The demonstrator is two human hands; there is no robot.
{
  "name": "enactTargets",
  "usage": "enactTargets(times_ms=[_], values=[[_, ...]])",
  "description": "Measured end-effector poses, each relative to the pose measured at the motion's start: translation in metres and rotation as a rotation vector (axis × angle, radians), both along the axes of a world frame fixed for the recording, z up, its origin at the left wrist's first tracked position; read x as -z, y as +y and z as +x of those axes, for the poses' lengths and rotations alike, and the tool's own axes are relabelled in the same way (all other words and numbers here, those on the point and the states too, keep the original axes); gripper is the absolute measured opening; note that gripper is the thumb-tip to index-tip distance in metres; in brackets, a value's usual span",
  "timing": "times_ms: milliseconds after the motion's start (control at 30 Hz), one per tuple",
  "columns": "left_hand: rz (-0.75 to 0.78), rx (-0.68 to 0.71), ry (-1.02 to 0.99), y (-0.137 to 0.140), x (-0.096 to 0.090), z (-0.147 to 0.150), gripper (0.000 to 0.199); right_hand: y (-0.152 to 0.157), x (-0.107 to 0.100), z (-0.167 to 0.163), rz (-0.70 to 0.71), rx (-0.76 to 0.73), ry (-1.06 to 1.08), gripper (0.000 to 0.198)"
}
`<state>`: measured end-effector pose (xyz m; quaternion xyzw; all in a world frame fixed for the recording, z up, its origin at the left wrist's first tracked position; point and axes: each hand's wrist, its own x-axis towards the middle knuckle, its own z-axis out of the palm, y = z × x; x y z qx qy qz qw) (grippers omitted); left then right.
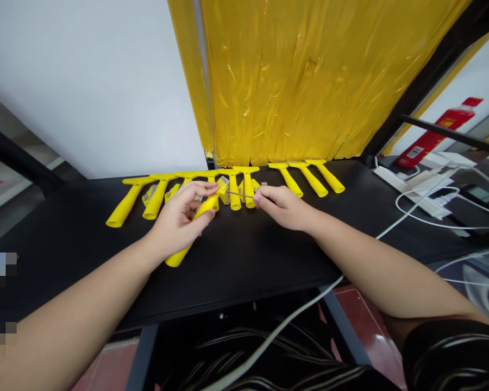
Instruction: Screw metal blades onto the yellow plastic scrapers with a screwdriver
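My left hand (181,214) is closed round a yellow plastic scraper handle (178,256), tilted with its wide round end toward me. A small metal piece seems to sit at its upper end. In my right hand (283,207) is a thin metal rod (242,194), pinched between thumb and fingers. The rod's tip reaches the head of the held handle; whether it is a hex key or a screwdriver I cannot tell. Behind my hands lies a row of similar yellow T-shaped handles (125,207), with small metal-and-yellow parts (148,194) between some of them.
Three more yellow handles (313,179) lie at the back right of the black table (269,260). A yellow plastic curtain (309,81) and a white panel (98,87) stand behind. A white cable (285,323) crosses under my right arm. A red bottle (436,133) stands at the right.
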<state>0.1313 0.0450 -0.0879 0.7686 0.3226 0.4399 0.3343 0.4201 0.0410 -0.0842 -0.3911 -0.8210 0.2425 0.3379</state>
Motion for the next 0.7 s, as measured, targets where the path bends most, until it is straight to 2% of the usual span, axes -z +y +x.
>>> enactTargets(times_ms=[700], values=[[0.041,-0.011,0.037,0.001,0.0007,-0.0012,0.03,-0.0001,-0.001,0.0003,-0.021,-0.008,0.007,0.035]])
